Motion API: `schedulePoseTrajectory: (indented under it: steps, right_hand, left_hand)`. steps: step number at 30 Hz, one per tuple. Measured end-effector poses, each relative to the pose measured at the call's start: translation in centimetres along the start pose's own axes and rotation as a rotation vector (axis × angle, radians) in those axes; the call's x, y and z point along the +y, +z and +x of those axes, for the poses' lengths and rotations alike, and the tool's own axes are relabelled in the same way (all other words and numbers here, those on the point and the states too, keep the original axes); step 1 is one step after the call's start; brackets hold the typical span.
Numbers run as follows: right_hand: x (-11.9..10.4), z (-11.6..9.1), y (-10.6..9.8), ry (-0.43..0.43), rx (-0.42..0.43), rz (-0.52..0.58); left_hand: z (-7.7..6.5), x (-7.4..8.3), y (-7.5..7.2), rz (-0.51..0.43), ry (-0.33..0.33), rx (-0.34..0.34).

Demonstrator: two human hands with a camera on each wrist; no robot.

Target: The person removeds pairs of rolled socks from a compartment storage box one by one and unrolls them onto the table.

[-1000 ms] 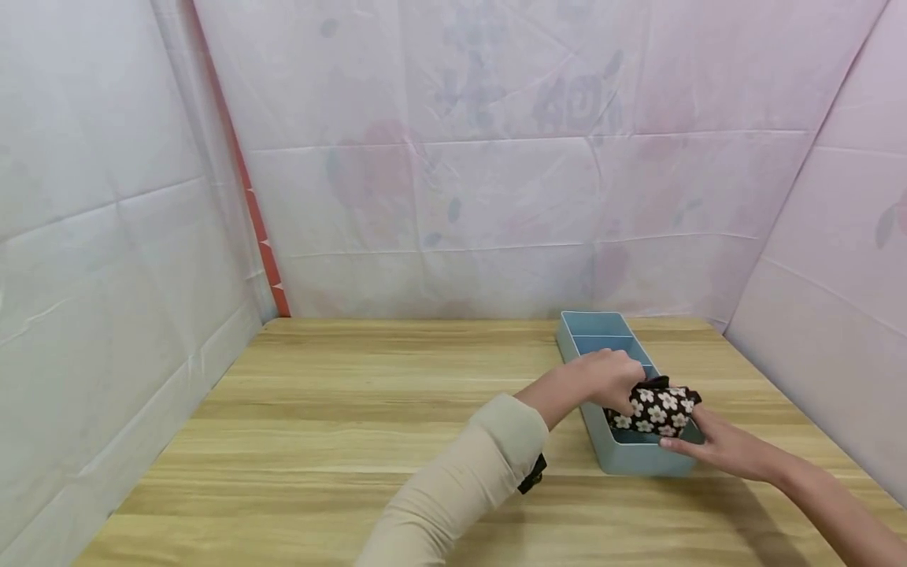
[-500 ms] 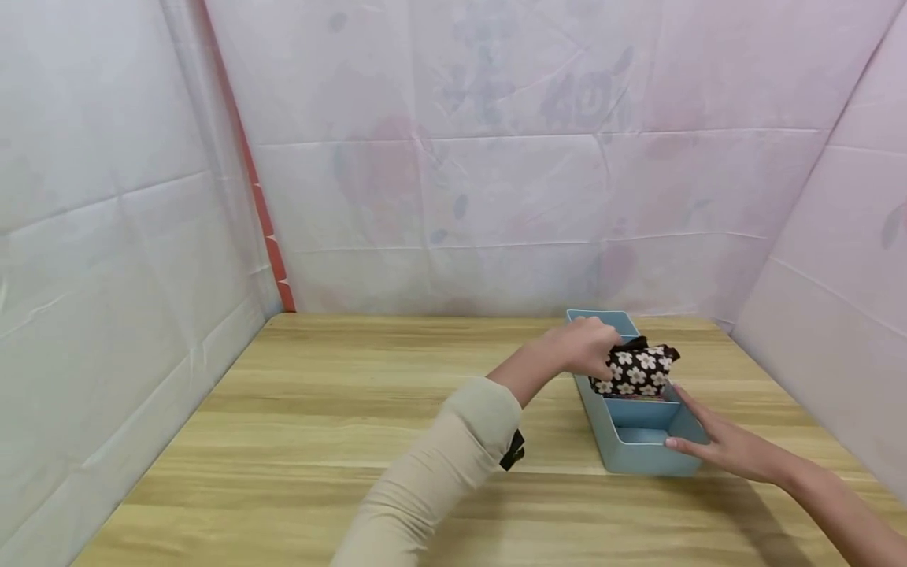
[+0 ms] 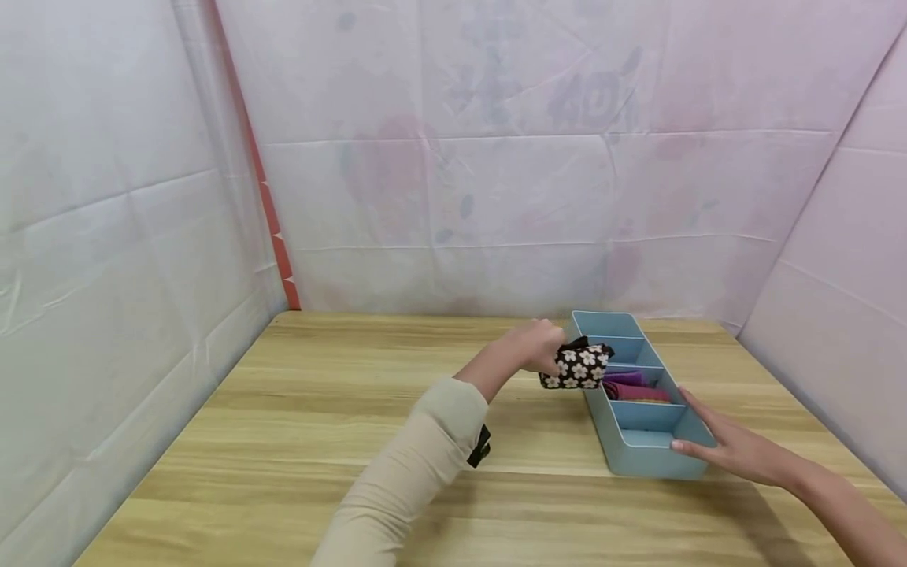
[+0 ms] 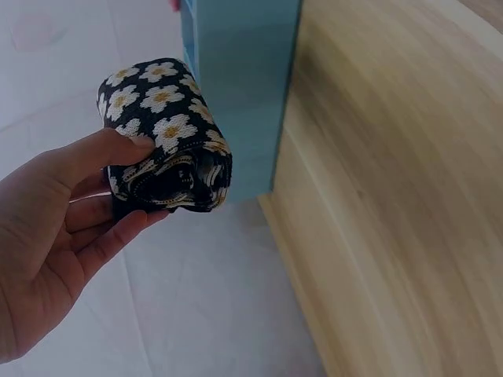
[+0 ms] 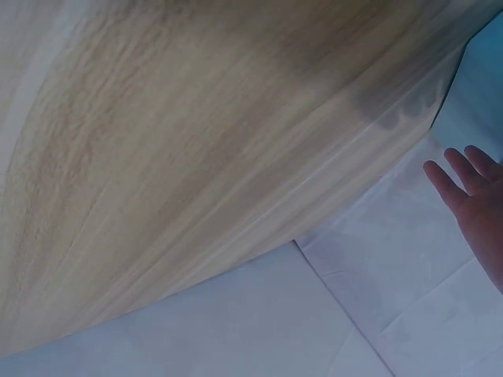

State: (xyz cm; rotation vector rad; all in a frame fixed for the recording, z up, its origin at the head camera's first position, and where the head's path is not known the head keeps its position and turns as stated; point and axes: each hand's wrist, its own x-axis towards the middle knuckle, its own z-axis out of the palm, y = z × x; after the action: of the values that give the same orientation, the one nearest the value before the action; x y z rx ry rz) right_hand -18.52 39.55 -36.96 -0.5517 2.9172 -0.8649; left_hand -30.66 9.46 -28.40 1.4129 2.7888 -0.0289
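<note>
My left hand [image 3: 536, 345] grips a rolled-up pair of black knit socks [image 3: 575, 368] with white flowers, held just left of the blue divided box [image 3: 608, 441]. In the left wrist view the thumb lies on top of the socks [image 4: 161, 102] and the fingers are underneath, with the spiral end of the roll showing. My right hand [image 3: 740, 447] rests at the box's near right corner, thumb by the front rim and fingers along the side. From the right wrist, that hand [image 5: 483, 204] shows straight, spread fingers.
Purple [image 3: 625, 379] and magenta rolled cloth [image 3: 641, 393] lie in one middle compartment of the box. The box stands on the right of the wooden table [image 3: 340, 409]. White sheeting [image 3: 439, 197] hangs behind and at both sides.
My left hand has lifted the flowered socks from over the box's near end, up and away to the left, uncovering the compartments and rolled cloth. My right hand has stayed at the box.
</note>
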Motion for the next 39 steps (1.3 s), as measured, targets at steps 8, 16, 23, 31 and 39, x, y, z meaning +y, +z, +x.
schedulePoseTrajectory:
  steps: [8, 16, 23, 31, 39]
  right_hand:
    - [0.1, -0.1, 0.0, -0.014, 0.003, 0.006]
    - [0.2, -0.4, -0.2, -0.005, 0.007, -0.014]
    - [-0.7, -0.3, -1.1, -0.016, 0.09, -0.033]
    - [-4.3, 1.7, -1.4, -0.164, 0.321, -0.17]
    - [-9.8, 5.9, -0.4, -0.394, 0.404, -0.296]
  left_hand:
    - [-0.7, -1.9, 2.5, -0.001, -0.095, -0.048]
    - [-1.0, -2.7, 4.3, 0.013, -0.137, -0.059]
    - [-1.2, -2.9, 5.6, 0.023, -0.162, -0.072]
    - [-1.4, -2.9, 6.2, 0.051, -0.173, -0.092]
    - [-1.4, -3.2, 6.4, 0.024, -0.183, -0.094]
